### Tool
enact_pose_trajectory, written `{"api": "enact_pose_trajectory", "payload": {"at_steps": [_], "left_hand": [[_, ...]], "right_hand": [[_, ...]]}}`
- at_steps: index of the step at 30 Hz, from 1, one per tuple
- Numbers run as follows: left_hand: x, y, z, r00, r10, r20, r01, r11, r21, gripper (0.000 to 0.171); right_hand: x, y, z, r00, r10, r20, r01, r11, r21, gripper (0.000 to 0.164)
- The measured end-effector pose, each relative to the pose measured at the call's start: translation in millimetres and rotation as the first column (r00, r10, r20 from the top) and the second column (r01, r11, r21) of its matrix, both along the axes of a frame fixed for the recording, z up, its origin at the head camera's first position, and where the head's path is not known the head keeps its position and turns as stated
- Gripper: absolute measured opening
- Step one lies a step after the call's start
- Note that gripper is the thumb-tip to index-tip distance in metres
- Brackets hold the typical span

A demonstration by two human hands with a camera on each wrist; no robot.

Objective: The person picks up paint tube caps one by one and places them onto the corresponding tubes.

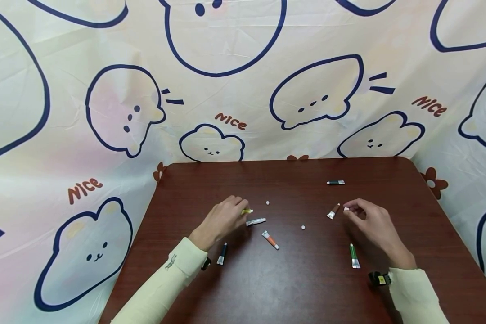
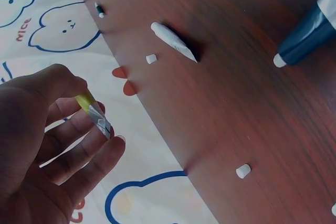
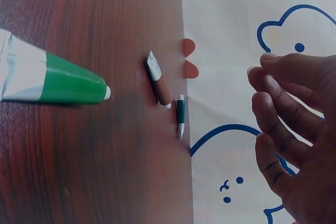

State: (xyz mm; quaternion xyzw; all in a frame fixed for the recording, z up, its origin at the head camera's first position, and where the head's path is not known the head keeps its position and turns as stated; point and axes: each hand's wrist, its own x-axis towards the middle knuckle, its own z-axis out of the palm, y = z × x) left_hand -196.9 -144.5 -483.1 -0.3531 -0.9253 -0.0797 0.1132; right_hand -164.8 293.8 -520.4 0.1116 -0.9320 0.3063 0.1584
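Note:
My left hand (image 1: 224, 218) pinches a small yellow paint tube (image 2: 93, 111) between thumb and fingers, above the left part of the table. Its silver crimped end shows in the left wrist view. My right hand (image 1: 372, 220) is raised at the right, thumb and forefinger together on a small white cap (image 1: 346, 209); the right wrist view does not show the cap. Near the right hand lie a brown paint tube (image 1: 333, 211) and a green paint tube (image 1: 354, 256). Below the left hand are a white paint tube (image 1: 256, 222) and an orange paint tube (image 1: 270, 240).
Two loose white caps (image 1: 267, 203) (image 1: 303, 227) lie mid-table. A dark blue tube (image 1: 222, 254) lies by the left wrist, a dark green tube (image 1: 335, 182) near the far edge. The brown table (image 1: 308, 288) meets a patterned cloth (image 1: 251, 99) behind.

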Motion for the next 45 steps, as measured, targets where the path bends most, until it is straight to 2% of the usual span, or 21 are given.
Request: {"api": "enact_pose_trajectory", "payload": {"at_steps": [8,15,25,32,38,45], "left_hand": [[2.2,3.6,1.9,1.000,0.012,0.018,-0.011,1.000,-0.011,0.013],[4.0,5.9,2.3,1.000,0.005,0.007,-0.004,1.000,-0.010,0.012],[7.0,9.7,2.2,0.999,0.014,0.040,-0.013,1.000,-0.011,0.014],[7.2,11.9,-0.6,1.000,-0.021,-0.012,0.021,1.000,-0.023,0.013],[8.4,16.2,-0.2,1.000,-0.024,0.003,0.024,0.999,-0.046,0.014],[9.8,19.7,0.3,0.999,-0.042,-0.017,0.041,0.998,-0.040,0.015]], "right_hand": [[0.5,-9.0,-0.5,0.999,0.032,0.000,-0.032,0.999,0.008,0.014],[1.6,-18.3,-3.7,0.996,0.084,0.014,-0.084,0.996,0.026,0.018],[1.9,-26.5,0.6,0.996,0.091,0.018,-0.091,0.995,0.041,0.015],[2.1,-32.2,0.2,0.995,0.101,0.018,-0.102,0.994,0.048,0.016],[1.8,-37.0,-1.5,0.993,0.120,0.015,-0.120,0.992,0.032,0.018],[2.1,-42.8,-2.4,0.990,0.142,0.004,-0.142,0.990,0.021,0.017]]}}
